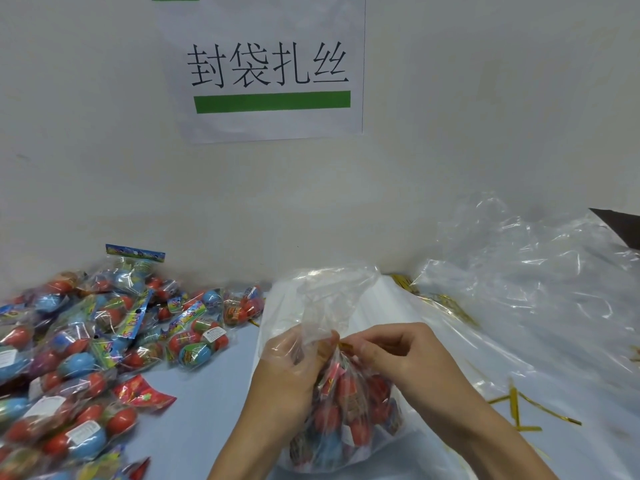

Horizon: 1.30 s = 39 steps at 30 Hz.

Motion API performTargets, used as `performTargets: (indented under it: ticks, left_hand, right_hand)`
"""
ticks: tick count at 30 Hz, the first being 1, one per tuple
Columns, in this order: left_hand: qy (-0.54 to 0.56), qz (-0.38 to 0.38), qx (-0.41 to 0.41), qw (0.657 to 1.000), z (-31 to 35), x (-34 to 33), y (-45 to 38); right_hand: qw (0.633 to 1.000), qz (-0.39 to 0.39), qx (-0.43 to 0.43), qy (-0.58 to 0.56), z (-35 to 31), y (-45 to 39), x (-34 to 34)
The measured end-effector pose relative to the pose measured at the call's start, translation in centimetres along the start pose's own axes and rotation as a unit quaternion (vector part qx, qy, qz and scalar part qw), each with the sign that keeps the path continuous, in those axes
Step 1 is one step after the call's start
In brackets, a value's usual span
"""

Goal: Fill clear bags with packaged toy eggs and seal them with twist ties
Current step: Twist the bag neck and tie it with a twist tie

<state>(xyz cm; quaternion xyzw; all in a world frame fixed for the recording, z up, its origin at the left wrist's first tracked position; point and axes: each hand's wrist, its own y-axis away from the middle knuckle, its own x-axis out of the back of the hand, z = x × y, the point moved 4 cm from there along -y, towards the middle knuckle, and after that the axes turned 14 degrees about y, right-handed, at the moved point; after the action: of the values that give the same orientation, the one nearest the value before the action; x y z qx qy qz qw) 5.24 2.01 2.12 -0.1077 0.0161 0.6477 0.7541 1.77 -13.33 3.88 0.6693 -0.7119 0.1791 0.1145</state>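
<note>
A clear bag filled with packaged red and blue toy eggs stands on the table in front of me. My left hand grips the gathered neck of the bag from the left, partly behind the plastic. My right hand pinches a gold twist tie at the neck. The loose top of the bag flares upward above both hands.
A heap of packaged toy eggs covers the left of the blue table. Empty clear bags pile up at the right. Loose gold twist ties lie at the right, more behind. A paper sign hangs on the wall.
</note>
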Motion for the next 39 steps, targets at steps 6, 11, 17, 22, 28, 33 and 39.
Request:
performTargets:
  ticks: [6, 11, 17, 22, 28, 33, 39]
  left_hand:
    - [0.004, -0.019, -0.012, 1.000, 0.4, -0.4, 0.2]
    - [0.012, -0.053, -0.048, 0.997, 1.1, -0.7, 0.4]
    - [0.026, -0.045, -0.003, 0.999, 0.4, -0.3, 0.4]
    - [0.078, -0.051, 0.033, 0.995, 0.6, -0.6, 0.5]
    - [0.093, -0.064, 0.041, 0.993, 0.7, -0.9, 0.6]
    - [0.089, -0.081, 0.022, 0.993, 0.8, -1.4, 0.7]
    - [0.114, -0.066, 0.030, 0.991, 0.6, -1.4, 0.5]
  right_hand:
    - [1.000, 0.021, -0.012, -0.010, 0.2, 0.0, -0.1]
    - [0.999, 0.011, -0.033, -0.028, 0.1, 0.1, -0.1]
    - [0.998, -0.013, -0.053, -0.041, 0.1, 0.3, 0.1]
    - [0.998, -0.007, -0.039, -0.045, -0.2, 0.5, 0.1]
    - [0.999, -0.001, -0.039, -0.019, 0.0, 0.5, 0.1]
    - [1.000, 0.007, -0.025, 0.002, -0.1, 0.6, -0.1]
    - [0.999, 0.022, 0.015, 0.040, -0.8, 0.6, -0.8]
